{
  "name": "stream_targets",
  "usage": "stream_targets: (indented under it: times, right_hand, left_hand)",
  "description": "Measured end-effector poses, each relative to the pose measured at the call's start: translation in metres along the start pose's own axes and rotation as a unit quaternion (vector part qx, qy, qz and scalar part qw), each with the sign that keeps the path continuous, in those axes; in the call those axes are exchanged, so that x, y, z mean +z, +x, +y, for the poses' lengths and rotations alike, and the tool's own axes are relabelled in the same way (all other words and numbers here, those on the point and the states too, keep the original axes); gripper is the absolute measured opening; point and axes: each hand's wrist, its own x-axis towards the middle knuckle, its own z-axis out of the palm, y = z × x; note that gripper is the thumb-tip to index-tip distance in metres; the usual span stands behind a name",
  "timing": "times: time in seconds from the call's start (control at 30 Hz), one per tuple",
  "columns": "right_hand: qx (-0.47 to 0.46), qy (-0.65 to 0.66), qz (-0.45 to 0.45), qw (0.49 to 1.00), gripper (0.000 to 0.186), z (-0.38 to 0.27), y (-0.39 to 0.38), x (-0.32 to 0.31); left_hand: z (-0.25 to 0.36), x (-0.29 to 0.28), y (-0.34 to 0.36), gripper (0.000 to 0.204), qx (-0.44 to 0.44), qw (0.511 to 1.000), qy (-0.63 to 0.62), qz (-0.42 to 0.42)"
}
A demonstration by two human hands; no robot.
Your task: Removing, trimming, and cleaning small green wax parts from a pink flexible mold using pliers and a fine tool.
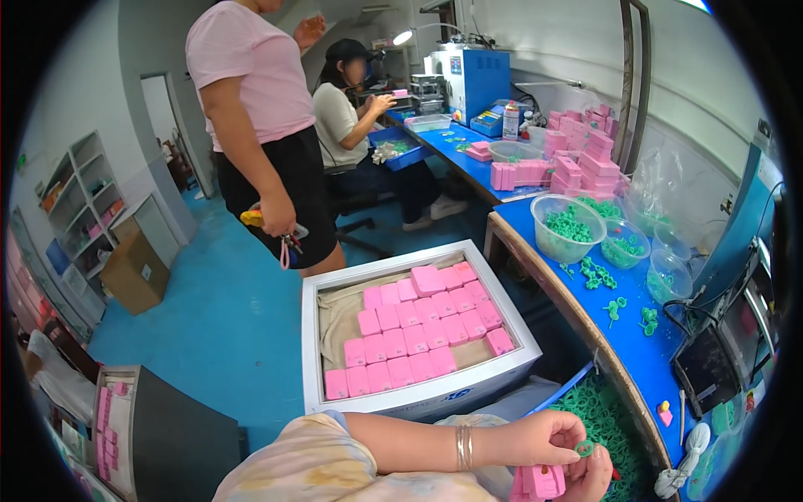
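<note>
My left hand [548,437], with metal bangles on its wrist, reaches in from the left at the lower right. Its thumb and fingers pinch a small green ring-shaped piece [585,449]. My right hand [592,478] is closed around a pink block [539,483], just below the left hand. A right fingertip is close to the green ring; whether it touches is unclear. The lower edge cuts off part of the right hand. Beneath and beyond both hands, a blue-rimmed container holds a heap of green rings [606,410].
A white-framed tray [314,351] holds rows of pink blocks [416,339]. On the blue bench [577,293] stand tubs of green pieces [569,234], stacked pink blocks [585,163] and a dark monitor [711,360]. One person [251,100] stands beyond the tray; another [347,125] sits working.
</note>
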Motion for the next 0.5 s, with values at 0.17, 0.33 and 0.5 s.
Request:
stream_targets:
  times: [0.17,0.33,0.5]
  right_hand:
    - [-0.07,-0.201,-0.038,0.976,0.021,0.019,0.018,-0.015]
    - [0.027,0.036,-0.026,0.999,0.016,0.017,0.033,-0.014]
    - [0.016,0.076,-0.009,0.997,0.016,0.02,0.035,-0.048]
  left_hand:
    - [0.0,-0.014,0.004,0.015,-0.018,1.0,-0.02,0.011]
    - [-0.006,-0.028,0.019,0.014,0.008,1.0,-0.004,0.023]
    - [-0.015,-0.017,0.044,0.014,-0.05,0.998,-0.038,-0.02]
